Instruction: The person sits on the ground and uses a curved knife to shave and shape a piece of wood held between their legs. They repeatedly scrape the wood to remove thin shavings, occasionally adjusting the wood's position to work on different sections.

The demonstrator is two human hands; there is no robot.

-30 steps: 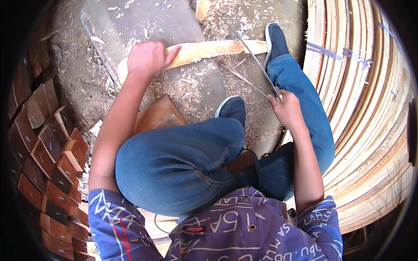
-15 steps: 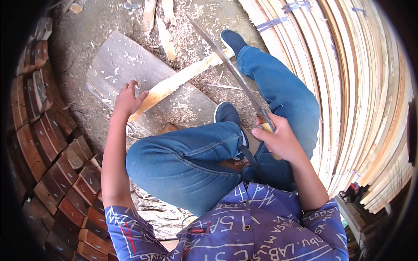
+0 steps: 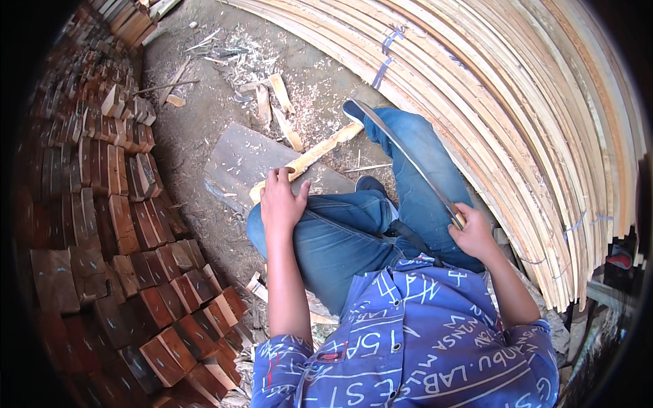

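Observation:
My right hand point(image 3: 474, 232) is closed round the wooden handle of a machete point(image 3: 416, 166). Its long, narrow blade slants up and left over my right leg, with the tip by my far shoe. A pale, roughly hewn wood strip point(image 3: 314, 154) lies slantwise across a flat grey-brown board point(image 3: 238, 153), its far end by that same shoe. Above my left knee, my left hand point(image 3: 282, 199) is open, fingers apart. Its fingertips overlap the near part of the strip in view; whether they touch it I cannot tell.
Long pale planks point(image 3: 476, 109), tied with bluish strips, are stacked along the right. Piles of reddish-brown wood blocks point(image 3: 102, 224) line the left. Shavings and several wood offcuts point(image 3: 264, 105) litter the ground beyond the board.
The view has shifted, so the scene sits differently in it. The machete has swung away from the strip to over my right leg. My left hand has come back nearer my knee.

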